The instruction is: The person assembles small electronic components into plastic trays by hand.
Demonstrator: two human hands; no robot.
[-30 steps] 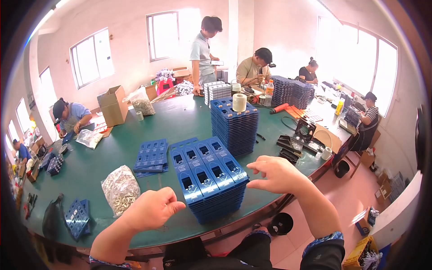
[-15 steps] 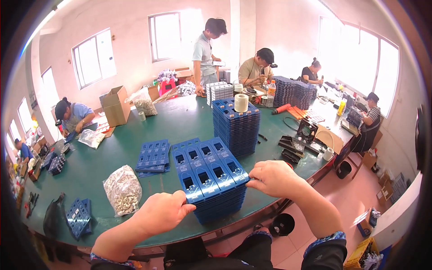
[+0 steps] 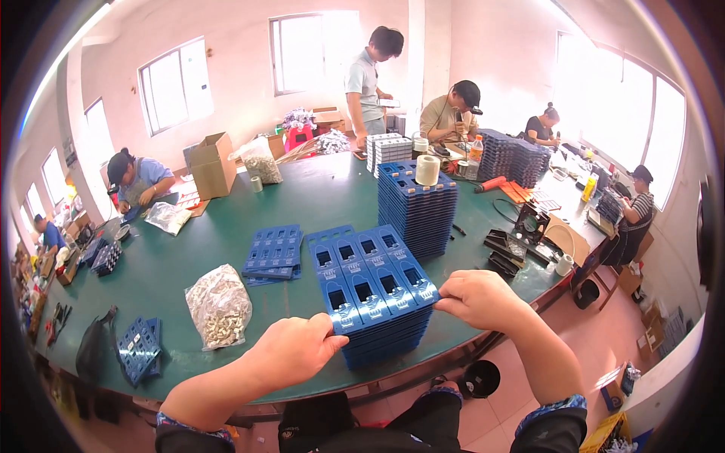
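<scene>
Blue tray stack (image 3: 374, 291) on green table (image 3: 325, 196), left hand (image 3: 293, 349) and right hand (image 3: 479, 298) pinching top tray's near corners

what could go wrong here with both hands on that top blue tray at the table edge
1. The stack of blue trays stands close to the near edge of the green table; a pull toward the body might slide trays off.
2. The left hand and right hand pinch only the near corners of the top tray, so it may tilt or drag the tray beneath along.
3. The bag of small parts lies close to the left and could get knocked.
</scene>
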